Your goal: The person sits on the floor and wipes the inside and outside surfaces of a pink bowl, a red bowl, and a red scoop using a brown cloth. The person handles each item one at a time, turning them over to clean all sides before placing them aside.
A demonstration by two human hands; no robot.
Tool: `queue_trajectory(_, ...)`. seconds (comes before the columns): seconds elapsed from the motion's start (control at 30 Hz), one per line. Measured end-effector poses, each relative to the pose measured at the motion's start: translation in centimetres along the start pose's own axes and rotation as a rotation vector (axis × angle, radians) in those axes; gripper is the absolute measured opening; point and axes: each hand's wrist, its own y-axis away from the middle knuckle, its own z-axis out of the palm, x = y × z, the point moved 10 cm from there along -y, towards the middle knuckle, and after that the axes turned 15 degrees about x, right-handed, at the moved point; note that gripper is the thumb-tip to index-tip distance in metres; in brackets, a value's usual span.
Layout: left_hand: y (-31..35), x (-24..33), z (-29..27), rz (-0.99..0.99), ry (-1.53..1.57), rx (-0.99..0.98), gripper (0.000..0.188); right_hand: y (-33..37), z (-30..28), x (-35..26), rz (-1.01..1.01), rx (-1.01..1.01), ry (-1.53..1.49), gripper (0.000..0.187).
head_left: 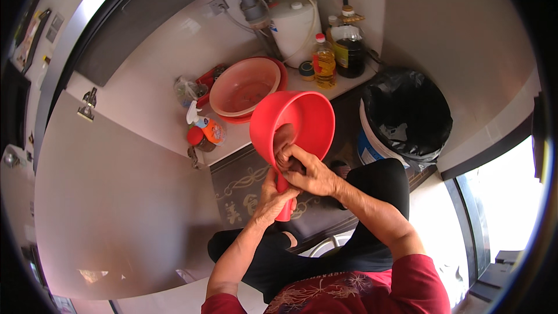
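Note:
A large red plastic water dipper [270, 119] is held up in front of me, its round bowl tilted so that the inside shows. My left hand [273, 200] is closed around its handle, just below the bowl. My right hand [311, 171] reaches over the near rim with curled fingers. Pinched in those fingers is a crumpled brownish cloth [285, 135], pressed against the inner wall and rim of the dipper. The fingers hide part of the cloth.
Inside the open cabinet stand a pink basin [244, 84], a spray bottle [203, 122], a lidded jar [199, 138], an oil bottle [324, 64], a dark jug [350, 55] and a white tank [293, 26]. A black-lined bucket [404, 119] is at right; the cabinet door [116, 197] swings out left.

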Motion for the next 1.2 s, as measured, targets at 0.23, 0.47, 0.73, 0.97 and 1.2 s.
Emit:
queue_trajectory(0.23, 0.5, 6.3, 0.5, 0.901, -0.566, 0.212, 0.044, 3.3, 2.8, -7.2, -0.853, 0.153, 1.005, 0.033)
queue_trajectory(0.47, -1.0, 0.3, -1.2, 0.351, -0.933, 0.287, 0.055, -0.1, 0.2, -6.1, -0.680, 0.375, 1.222, 0.034)
queue_trajectory(0.73, 0.7, 1.4, -0.1, 0.523, -0.913, 0.214, 0.034, -4.0, -8.8, -2.4, -0.232, 0.523, 0.977, 0.027)
queue_trajectory(0.97, 1.4, 0.4, -1.3, 0.580, -0.788, 0.123, 0.042, -4.9, -13.4, 6.2, 0.463, 0.220, 0.330, 0.048)
queue_trajectory(1.2, 2.0, 1.0, -0.5, 0.509, -0.601, 0.023, 0.042, -3.0, -15.5, 1.9, -0.718, 0.264, 0.461, 0.030)
